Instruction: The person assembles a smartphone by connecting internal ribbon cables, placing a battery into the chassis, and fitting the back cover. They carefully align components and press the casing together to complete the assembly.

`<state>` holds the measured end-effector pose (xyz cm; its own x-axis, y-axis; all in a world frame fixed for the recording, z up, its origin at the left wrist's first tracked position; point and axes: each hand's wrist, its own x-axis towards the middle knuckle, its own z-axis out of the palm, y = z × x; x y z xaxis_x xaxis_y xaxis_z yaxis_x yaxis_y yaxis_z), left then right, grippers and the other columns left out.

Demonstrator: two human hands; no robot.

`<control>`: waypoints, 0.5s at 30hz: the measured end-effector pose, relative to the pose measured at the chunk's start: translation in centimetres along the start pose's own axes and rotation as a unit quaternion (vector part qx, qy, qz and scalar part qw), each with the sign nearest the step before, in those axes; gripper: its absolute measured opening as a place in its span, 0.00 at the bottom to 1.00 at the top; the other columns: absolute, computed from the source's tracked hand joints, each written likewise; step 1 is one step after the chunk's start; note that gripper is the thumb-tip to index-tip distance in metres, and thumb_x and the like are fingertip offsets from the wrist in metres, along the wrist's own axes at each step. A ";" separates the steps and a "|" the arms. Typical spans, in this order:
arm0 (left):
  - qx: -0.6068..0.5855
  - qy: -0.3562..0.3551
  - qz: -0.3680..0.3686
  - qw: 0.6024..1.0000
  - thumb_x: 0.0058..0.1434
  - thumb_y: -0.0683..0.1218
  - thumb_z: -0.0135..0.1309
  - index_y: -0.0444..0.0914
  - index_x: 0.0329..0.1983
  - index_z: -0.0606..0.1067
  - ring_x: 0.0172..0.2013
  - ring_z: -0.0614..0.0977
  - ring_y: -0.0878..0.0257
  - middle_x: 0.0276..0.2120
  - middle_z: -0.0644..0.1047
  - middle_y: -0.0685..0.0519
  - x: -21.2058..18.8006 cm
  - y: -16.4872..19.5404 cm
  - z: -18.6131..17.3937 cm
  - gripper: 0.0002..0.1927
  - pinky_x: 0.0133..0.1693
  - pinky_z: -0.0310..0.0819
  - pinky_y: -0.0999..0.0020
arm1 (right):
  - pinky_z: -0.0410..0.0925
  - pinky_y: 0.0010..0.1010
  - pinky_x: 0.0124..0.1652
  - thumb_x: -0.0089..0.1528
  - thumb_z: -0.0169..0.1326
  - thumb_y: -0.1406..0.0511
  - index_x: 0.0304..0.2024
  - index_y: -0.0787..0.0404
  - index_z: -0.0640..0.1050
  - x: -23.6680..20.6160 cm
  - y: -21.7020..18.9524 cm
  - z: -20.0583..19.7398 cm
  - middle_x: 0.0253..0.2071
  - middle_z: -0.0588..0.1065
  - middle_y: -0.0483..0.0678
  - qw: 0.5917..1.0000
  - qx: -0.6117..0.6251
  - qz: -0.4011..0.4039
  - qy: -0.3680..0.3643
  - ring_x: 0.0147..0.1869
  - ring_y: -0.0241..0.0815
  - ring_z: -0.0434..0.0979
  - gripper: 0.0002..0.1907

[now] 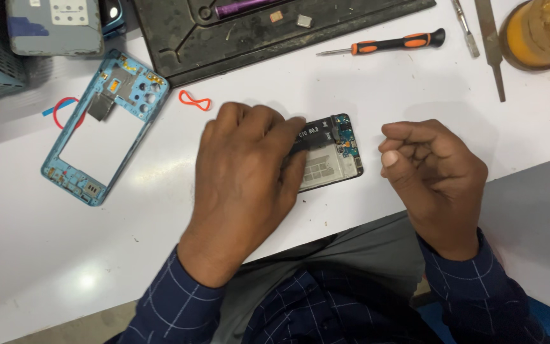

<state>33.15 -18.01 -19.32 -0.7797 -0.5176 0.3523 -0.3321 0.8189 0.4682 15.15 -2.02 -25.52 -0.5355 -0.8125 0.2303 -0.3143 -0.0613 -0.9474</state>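
Note:
An opened phone body (pixel 333 159) lies on the white table (pixel 160 210), its battery and small circuit board exposed at the right end. My left hand (pixel 246 172) covers most of it and presses down on it with the fingers. My right hand (pixel 431 169) hovers just right of the phone, fingers curled into a loose fist with nothing visible in them. A blue phone frame (pixel 100 127) lies apart at the left.
A dark work mat (pixel 237 32) sits at the back with small parts on it. An orange-handled screwdriver (pixel 389 44), tweezers (pixel 466 28), a metal file (pixel 491 44) and a round orange container (pixel 536 32) lie at the back right. A red rubber band (pixel 195 100) lies near the frame.

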 end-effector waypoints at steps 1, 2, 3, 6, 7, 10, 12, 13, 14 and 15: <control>0.010 -0.006 0.006 1.000 0.55 0.41 0.64 0.36 0.49 0.80 0.43 0.73 0.51 0.37 0.76 0.50 0.2 -0.1 -0.1 0.17 0.44 0.66 0.56 | 0.72 0.19 0.40 0.71 0.57 0.70 0.55 0.69 0.76 0.0 0.0 0.0 0.41 0.78 0.49 1.000 0.003 -0.001 -0.003 0.40 0.31 0.78 0.11; 0.008 -0.006 0.011 1.000 0.55 0.41 0.64 0.35 0.49 0.80 0.43 0.73 0.51 0.38 0.76 0.50 0.3 -0.3 -0.1 0.18 0.45 0.67 0.57 | 0.72 0.20 0.41 0.70 0.57 0.70 0.55 0.69 0.76 -0.1 0.1 0.0 0.42 0.78 0.49 1.000 0.001 0.002 -0.001 0.40 0.31 0.78 0.11; 0.006 -0.005 0.015 1.000 0.55 0.41 0.65 0.35 0.50 0.80 0.43 0.73 0.51 0.38 0.76 0.50 0.4 -0.4 -0.2 0.18 0.46 0.67 0.57 | 0.72 0.21 0.41 0.70 0.57 0.70 0.55 0.69 0.77 -0.1 0.1 0.0 0.43 0.78 0.49 1.000 0.000 0.004 0.000 0.40 0.31 0.78 0.11; -0.002 -0.006 0.016 1.000 0.54 0.40 0.65 0.35 0.48 0.79 0.43 0.73 0.51 0.38 0.77 0.49 0.5 -0.6 0.0 0.17 0.46 0.67 0.57 | 0.73 0.21 0.42 0.70 0.57 0.70 0.55 0.69 0.76 -0.1 0.1 0.1 0.44 0.78 0.49 1.000 0.000 0.004 0.000 0.41 0.31 0.78 0.11; -0.005 -0.006 0.014 1.000 0.54 0.40 0.65 0.36 0.47 0.79 0.43 0.74 0.51 0.38 0.77 0.49 0.5 -0.7 0.2 0.16 0.46 0.67 0.57 | 0.73 0.21 0.42 0.70 0.57 0.70 0.54 0.69 0.76 -0.1 0.1 0.1 0.44 0.78 0.49 1.000 -0.001 0.003 -0.001 0.41 0.31 0.78 0.11; -0.022 0.014 0.019 0.999 0.55 0.40 0.65 0.36 0.46 0.79 0.43 0.74 0.51 0.39 0.77 0.49 0.3 -1.2 0.4 0.15 0.47 0.68 0.57 | 0.71 0.20 0.43 0.71 0.57 0.71 0.54 0.68 0.77 0.0 -0.2 0.3 0.42 0.78 0.48 1.000 -0.023 -0.008 -0.010 0.42 0.30 0.77 0.10; -0.034 0.034 0.004 0.999 0.57 0.40 0.66 0.37 0.46 0.79 0.43 0.74 0.51 0.39 0.77 0.50 0.3 -1.8 0.5 0.14 0.47 0.68 0.57 | 0.68 0.19 0.37 0.69 0.58 0.72 0.51 0.68 0.79 0.3 -0.5 0.7 0.42 0.76 0.49 0.995 -0.095 -0.032 -0.030 0.36 0.29 0.74 0.09; -0.040 0.043 -0.003 0.998 0.57 0.41 0.66 0.37 0.46 0.79 0.43 0.74 0.52 0.39 0.77 0.50 0.2 -2.0 0.5 0.14 0.48 0.69 0.58 | 0.67 0.19 0.34 0.68 0.58 0.72 0.50 0.67 0.80 0.5 -0.7 0.9 0.42 0.76 0.49 0.990 -0.131 -0.044 -0.039 0.33 0.28 0.73 0.09; -0.046 0.046 -0.008 0.998 0.57 0.41 0.66 0.37 0.46 0.79 0.43 0.74 0.52 0.39 0.77 0.50 0.2 -2.2 0.6 0.14 0.47 0.69 0.58 | 0.65 0.19 0.31 0.66 0.58 0.72 0.49 0.67 0.80 0.7 -0.9 1.1 0.42 0.76 0.49 0.985 -0.159 -0.046 -0.047 0.31 0.28 0.71 0.09; -0.051 0.049 -0.014 0.997 0.57 0.41 0.66 0.36 0.46 0.79 0.43 0.74 0.52 0.38 0.77 0.50 0.1 -2.3 0.6 0.13 0.47 0.69 0.58 | 0.63 0.20 0.27 0.64 0.59 0.72 0.48 0.67 0.81 1.0 -1.1 1.3 0.41 0.76 0.50 0.980 -0.187 -0.049 -0.056 0.29 0.28 0.70 0.09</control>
<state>33.52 -19.79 -20.90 -0.7136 -0.5656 0.4133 -0.2927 0.7767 0.5577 15.99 -3.48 -24.52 -0.4060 -0.8728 0.2710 -0.6360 0.0569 -0.7696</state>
